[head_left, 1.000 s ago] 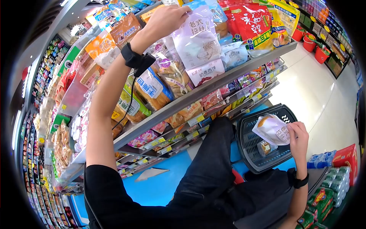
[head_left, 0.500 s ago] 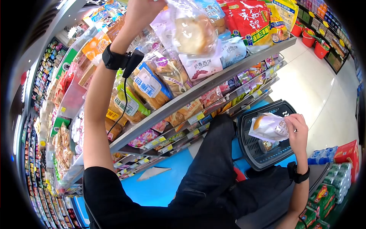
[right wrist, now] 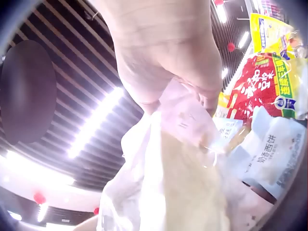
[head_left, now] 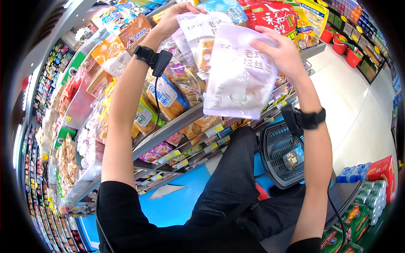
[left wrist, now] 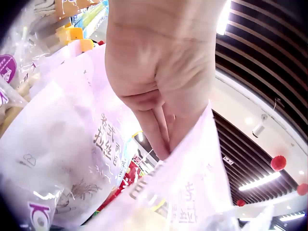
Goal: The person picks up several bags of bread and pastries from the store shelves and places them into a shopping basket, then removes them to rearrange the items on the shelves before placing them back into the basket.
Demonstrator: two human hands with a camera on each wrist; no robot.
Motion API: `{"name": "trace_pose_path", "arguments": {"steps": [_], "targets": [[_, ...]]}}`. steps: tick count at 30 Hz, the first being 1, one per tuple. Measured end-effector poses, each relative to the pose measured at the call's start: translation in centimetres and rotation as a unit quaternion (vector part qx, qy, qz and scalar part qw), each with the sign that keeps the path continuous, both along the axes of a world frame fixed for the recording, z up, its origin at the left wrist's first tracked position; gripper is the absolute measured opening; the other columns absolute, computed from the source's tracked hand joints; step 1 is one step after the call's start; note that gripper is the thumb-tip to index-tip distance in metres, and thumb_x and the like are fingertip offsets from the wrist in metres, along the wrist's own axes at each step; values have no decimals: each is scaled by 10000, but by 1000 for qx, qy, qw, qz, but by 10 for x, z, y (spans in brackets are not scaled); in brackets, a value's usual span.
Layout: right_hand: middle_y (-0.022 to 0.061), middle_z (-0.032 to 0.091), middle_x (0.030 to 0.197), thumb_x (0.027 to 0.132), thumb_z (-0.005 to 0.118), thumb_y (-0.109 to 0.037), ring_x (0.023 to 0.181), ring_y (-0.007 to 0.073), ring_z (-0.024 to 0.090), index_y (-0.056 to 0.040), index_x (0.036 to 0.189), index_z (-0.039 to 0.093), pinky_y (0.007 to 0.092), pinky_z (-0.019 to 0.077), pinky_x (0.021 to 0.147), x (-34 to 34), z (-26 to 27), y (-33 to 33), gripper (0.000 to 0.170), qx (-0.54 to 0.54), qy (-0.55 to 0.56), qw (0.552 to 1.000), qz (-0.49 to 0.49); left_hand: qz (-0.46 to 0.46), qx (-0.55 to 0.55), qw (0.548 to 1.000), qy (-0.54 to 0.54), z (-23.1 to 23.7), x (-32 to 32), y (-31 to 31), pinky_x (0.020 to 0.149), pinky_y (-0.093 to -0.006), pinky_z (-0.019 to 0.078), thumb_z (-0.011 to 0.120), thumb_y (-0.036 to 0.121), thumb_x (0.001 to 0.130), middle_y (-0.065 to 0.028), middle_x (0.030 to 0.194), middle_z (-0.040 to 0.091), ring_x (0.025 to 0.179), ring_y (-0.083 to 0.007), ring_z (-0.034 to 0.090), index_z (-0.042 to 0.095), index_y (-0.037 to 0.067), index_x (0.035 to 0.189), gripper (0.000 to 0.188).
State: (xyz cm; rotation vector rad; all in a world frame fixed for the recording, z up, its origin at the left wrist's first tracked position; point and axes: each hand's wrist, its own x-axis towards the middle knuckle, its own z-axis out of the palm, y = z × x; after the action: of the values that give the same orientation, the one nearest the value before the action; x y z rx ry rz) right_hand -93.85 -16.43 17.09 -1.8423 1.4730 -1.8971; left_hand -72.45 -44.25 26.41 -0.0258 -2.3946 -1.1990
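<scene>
My left hand [head_left: 179, 19] pinches the top edge of a lilac-white bread bag [head_left: 197, 31], raised over the packed shelf. In the left wrist view its fingers [left wrist: 156, 127] point down onto a lilac bag [left wrist: 197, 178]. Higher than the shelf's front edge, my right hand [head_left: 280, 52] grips a second lilac bread bag [head_left: 240, 84] by its upper corner. This bag hangs in front of the first and overlaps it in the head view. The right wrist view shows the thumb and fingers closed on the bag's top, with the pale bread [right wrist: 190, 180] below.
Wrapped breads [head_left: 166, 95] crowd the shelf, with a red bag [head_left: 268, 17] at its right. A black basket [head_left: 276, 145] on the floor at the right holds a small clear-wrapped package [head_left: 292, 159]. Drink packs [head_left: 371, 200] stand at the lower right.
My right hand has carried its bag up and left from over the basket to beside the other bag. The left hand has lifted its bag from the shelf and turned its printed side toward me.
</scene>
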Motion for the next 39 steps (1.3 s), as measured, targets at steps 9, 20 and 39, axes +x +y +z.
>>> {"name": "trace_pose_path", "arguments": {"steps": [9, 20, 39], "targets": [[99, 705, 925, 819, 722, -181, 807, 127, 634, 74, 1057, 668, 284, 499, 743, 19, -16, -65, 353, 185, -80, 972, 123, 142, -355, 922, 66, -10, 9, 2, 931, -346, 490, 658, 165, 876, -146, 1197, 623, 1090, -252, 614, 592, 70, 1210, 353], [78, 705, 870, 843, 723, -208, 769, 123, 625, 47, 1004, 684, 269, 485, 720, 13, -10, -53, 304, 124, 22, 992, 23, 416, -323, 847, -69, -5, 41, 15, 719, -395, 526, 783, 403, 659, -141, 767, 696, 772, -286, 684, 739, 50, 820, 391], [51, 685, 961, 891, 688, -111, 817, 101, 633, 25, 1090, 641, 238, 505, 743, -1, -18, -46, 246, 58, -272, 953, 117, 305, -738, 597, 75, -20, 14, 9, 644, -297, 587, 604, 68, 833, -11, 983, 598, 836, -199, 671, 644, 89, 977, 151]]}}
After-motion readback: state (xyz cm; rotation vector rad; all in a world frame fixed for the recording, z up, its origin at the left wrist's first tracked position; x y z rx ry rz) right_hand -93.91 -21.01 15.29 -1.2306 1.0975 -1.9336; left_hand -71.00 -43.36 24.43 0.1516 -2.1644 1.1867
